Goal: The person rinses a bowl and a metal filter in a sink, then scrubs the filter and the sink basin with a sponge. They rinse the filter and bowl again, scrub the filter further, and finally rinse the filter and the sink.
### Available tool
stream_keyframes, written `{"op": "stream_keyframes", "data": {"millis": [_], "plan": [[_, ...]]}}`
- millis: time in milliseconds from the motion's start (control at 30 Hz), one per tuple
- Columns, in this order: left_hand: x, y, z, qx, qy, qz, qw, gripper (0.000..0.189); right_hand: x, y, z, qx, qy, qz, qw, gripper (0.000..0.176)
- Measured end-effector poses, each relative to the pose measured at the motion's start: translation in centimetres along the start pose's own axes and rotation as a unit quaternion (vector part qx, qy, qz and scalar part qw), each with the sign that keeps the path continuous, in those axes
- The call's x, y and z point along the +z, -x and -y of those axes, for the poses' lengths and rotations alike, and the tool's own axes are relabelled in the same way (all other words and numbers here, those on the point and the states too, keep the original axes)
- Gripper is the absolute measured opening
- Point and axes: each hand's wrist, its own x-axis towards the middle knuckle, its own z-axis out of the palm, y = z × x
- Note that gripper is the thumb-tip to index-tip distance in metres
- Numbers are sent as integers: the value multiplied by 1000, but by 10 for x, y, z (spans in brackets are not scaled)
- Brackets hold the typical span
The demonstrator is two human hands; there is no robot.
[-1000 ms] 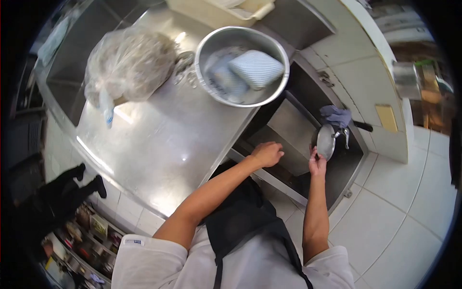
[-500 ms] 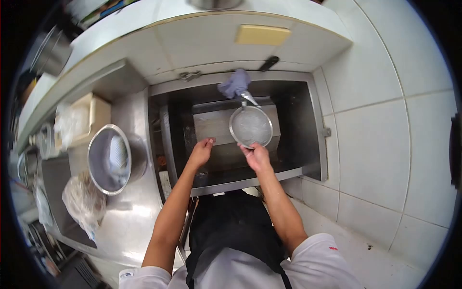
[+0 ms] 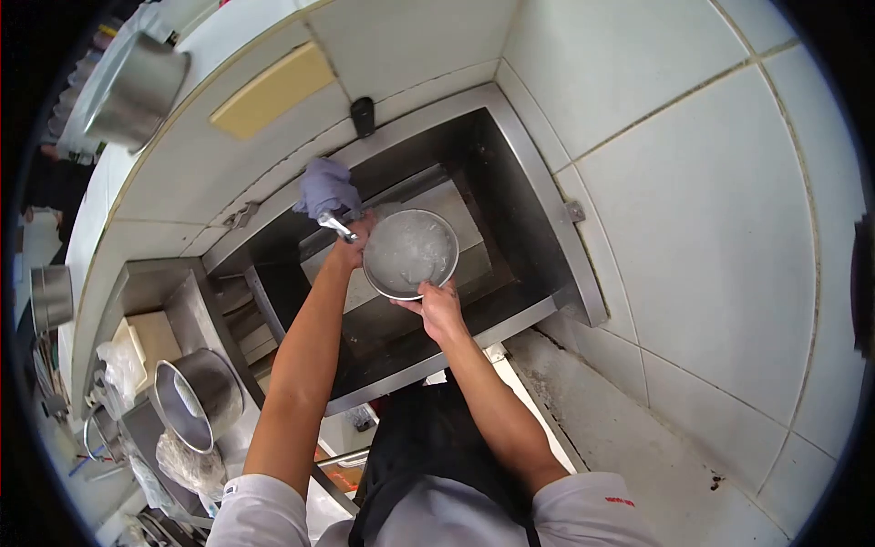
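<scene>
A round metal bowl (image 3: pixel 372 272) holding cloudy, rippling water is held over the sink (image 3: pixel 583 264). My right hand (image 3: pixel 437 312) grips its near rim, with the thumb on the edge and fingers beneath. At the bowl's left side, my left hand (image 3: pixel 354 244) is closed against the wall of the bowl, its fingers partly hidden. The metal faucet spout (image 3: pixel 337 224), with a purple-grey cloth (image 3: pixel 325 187) wrapped around its base, is right beside my left hand.
A deep metal pot (image 3: pixel 214 392) and a plastic bag (image 3: pixel 190 467) sit on the left counter beside a cream container (image 3: pixel 155 342). A yellow sponge-like block (image 3: pixel 273 88) and a black handle (image 3: pixel 363 117) are behind the sink. White tiled wall (image 3: pixel 674 228) rises at right.
My left hand has moved from free space to the bowl's left side. The bowl has shifted away from under the spout, to its right. The camera view has turned.
</scene>
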Motion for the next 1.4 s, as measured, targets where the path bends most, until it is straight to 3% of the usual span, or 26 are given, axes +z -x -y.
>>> {"op": "stream_keyframes", "data": {"millis": [33,133,200,233,300,367,400,467,500,533,600,700,767,800,867,900,967,1033,1067,1100,1133,1200,1267,1333,1400], "plan": [[12,-4,1,-5,-5,1,1000,19,-1,1,6,0,-6,-4,1000,52],[38,-32,7,63,-16,30,997,25,4,10,30,-161,132,-85,974,63],[74,-43,7,125,5,94,988,24,0,8,50,-192,179,-109,959,67],[90,-48,6,124,7,82,989,25,-4,5,58,-276,271,-131,913,71],[128,-42,-4,125,11,69,990,26,-6,2,78,-355,359,-148,850,74],[168,-21,-24,156,-177,-109,966,31,2,7,104,-440,388,-157,794,77],[171,-34,-21,155,-175,-110,966,31,6,10,114,-439,390,-156,794,77],[175,-57,-22,347,-144,-29,926,30,14,14,133,-530,405,-152,730,77],[173,-53,-35,272,-244,-52,929,29,15,15,142,-557,430,-143,696,77],[172,-45,-39,272,-243,-53,929,29,18,18,149,-557,430,-141,696,77],[156,-49,-38,319,-341,-129,875,30,26,26,160,-616,410,-136,659,78],[104,-36,-21,274,-308,-214,886,34,22,25,161,-676,343,-114,643,77],[1,-101,28,323,-272,-207,882,35,11,27,157,-714,354,-143,587,74],[-18,-85,27,267,-226,-228,909,31,5,28,149,-716,353,-138,587,74],[-34,-27,43,196,-171,-241,935,29,-11,27,123,-676,374,-141,619,60],[-36,0,50,186,-165,-233,940,29,-23,24,106,-632,394,-134,654,66],[-49,29,80,282,-149,-188,929,25,-42,20,68,-518,429,-127,729,71],[-66,48,116,310,-119,-131,934,24,-56,18,19,-358,437,-110,818,67],[-63,64,129,271,-214,-186,920,30,-65,19,-5,-262,434,-91,857,65],[-48,98,118,167,-273,-176,931,38,-66,23,-24,-142,328,-50,933,61],[-36,123,119,130,-327,-239,905,46,-65,27,-40,-6,220,-13,975,57],[-35,159,121,128,-255,-215,934,51,-58,34,-65,69,220,52,972,40],[-44,194,129,184,-136,-203,952,38,-35,47,-77,88,247,115,958,38],[-61,239,125,231,-229,-263,908,33,-7,68,-76,96,266,160,946,36],[-72,296,119,302,-176,-266,899,38,28,91,-70,75,381,269,881,35]]}}
